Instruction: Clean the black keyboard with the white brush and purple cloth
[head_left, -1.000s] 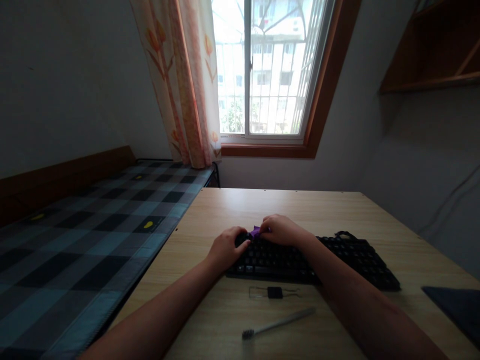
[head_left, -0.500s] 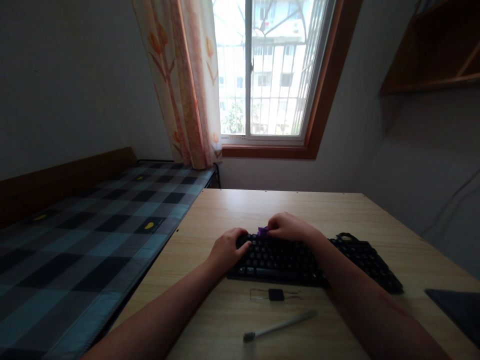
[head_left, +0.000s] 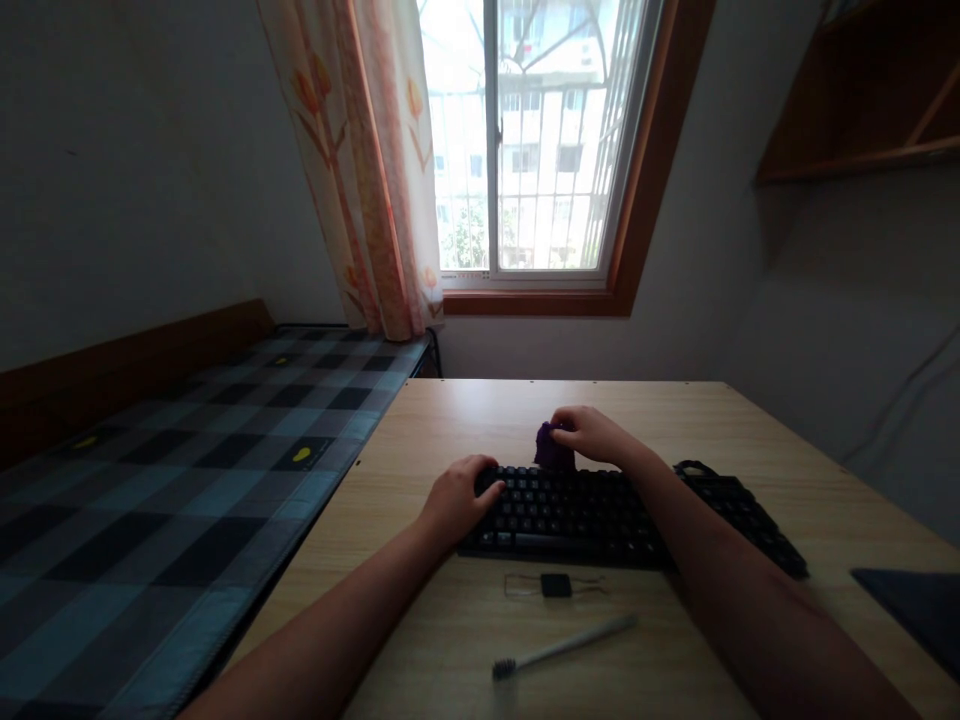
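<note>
A black keyboard (head_left: pixel 559 515) lies on the table, its right part partly hidden under my right forearm. My left hand (head_left: pixel 459 500) grips the keyboard's upper left corner, thumb on the keys and fingers around the far edge. Pinched in my right hand (head_left: pixel 589 435) is a bunched purple cloth (head_left: pixel 553 447), just above the keyboard's back edge; whether it touches the keys I cannot tell. Nearer to me lies a keycap puller (head_left: pixel 556 586) with wire loops and a black middle. Below that rests a small brush (head_left: pixel 566 646) with dark bristles and a pale handle.
The light wooden table (head_left: pixel 480 415) reaches toward the window (head_left: pixel 551 180). A bed with a checked cover (head_left: pixel 247 480) runs along the left side. At the table's right edge lies a dark flat object (head_left: pixel 911 610). A patterned curtain (head_left: pixel 375 200) hangs beside the window.
My right hand has moved right and away from me, lifting slightly, and more of the purple cloth shows now. My left hand keeps its place on the keyboard.
</note>
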